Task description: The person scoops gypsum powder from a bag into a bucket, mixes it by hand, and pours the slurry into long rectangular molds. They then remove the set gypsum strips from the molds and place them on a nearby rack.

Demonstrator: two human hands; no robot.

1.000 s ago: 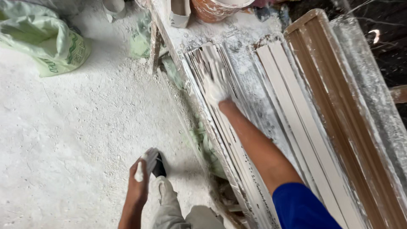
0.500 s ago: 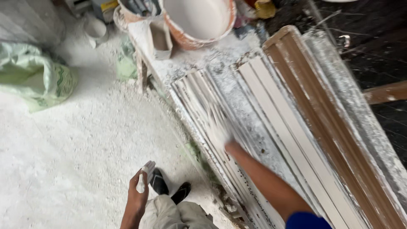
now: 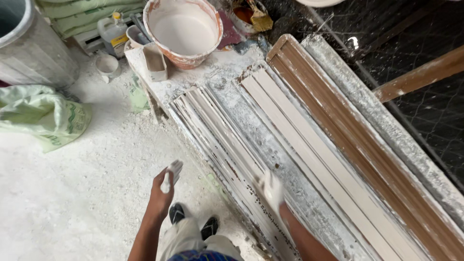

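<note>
Under your right hand [image 3: 271, 189] lies the long, plaster-caked white moulding strip [image 3: 227, 145], with your palm laid flat on it and the white-coated fingers [image 3: 267, 180] spread and released, not gripping anything. Its long axis runs on a diagonal, from the far end near the plaster-smeared bucket of white mix [image 3: 183, 30] at upper left down toward you at lower right. It sits at the outer, floor-side edge of the dusty work surface [image 3: 212, 72]. Beside it, toward the right, a rough white channel separates it from a pale, smooth cast strip [image 3: 309, 154], and beyond that lies a brown ribbed mould [image 3: 357, 140]; all of them run parallel on the same diagonal. Your left hand [image 3: 164, 186] hangs off the surface, over the white powder-covered floor [image 3: 72, 193], with fingers loosely curled and coated in white; whether it holds anything, you cannot tell. Your dark sandals [image 3: 193, 224] stand close against the surface's edge. Open room lies to your left across the floor, up to a crumpled green sack [image 3: 43, 113] and a grey ribbed bin [image 3: 29, 48]. On the far right a black wire mesh [image 3: 425, 121] borders the surface.
</note>
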